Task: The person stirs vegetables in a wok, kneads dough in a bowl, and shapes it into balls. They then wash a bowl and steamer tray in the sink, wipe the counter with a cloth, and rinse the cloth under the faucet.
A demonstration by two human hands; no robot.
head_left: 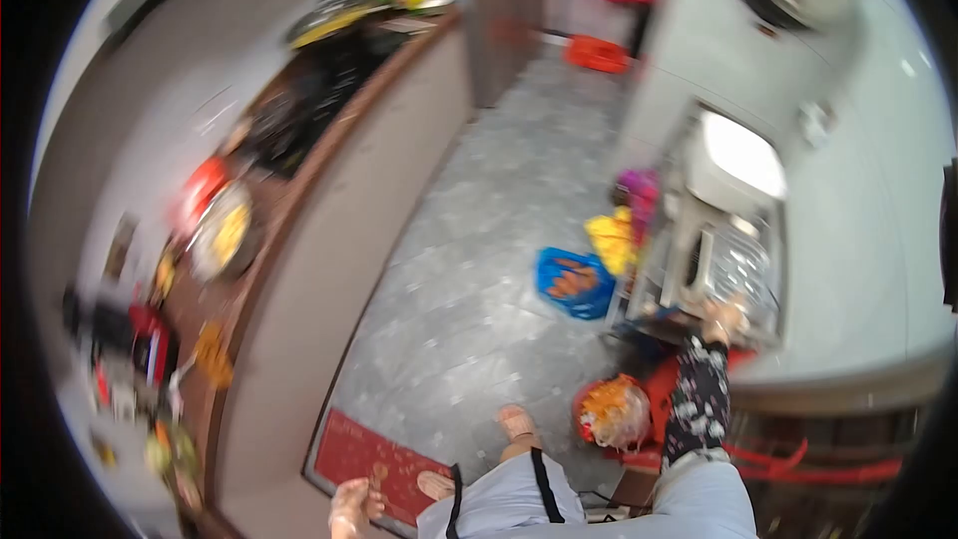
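My right hand (725,317), below a dark floral sleeve, reaches to the near end of a shiny, clear-looking container (736,265) on a low rack (654,289) by the wall. Blur hides whether its fingers grip the container or only touch it. A white lidded bin or box (736,155) stands at the rack's far end. My left hand (354,507) hangs low over the edge of a red mat (364,454), fingers loosely bent and apart, with nothing clearly held.
On the floor lie a blue bag (576,282) of brownish items, a yellow bag (611,240) and a red basin (614,414) of orange stuff. Along the left runs a counter (289,210) bearing a bowl of yellow food (225,232) and a black stove (324,90).
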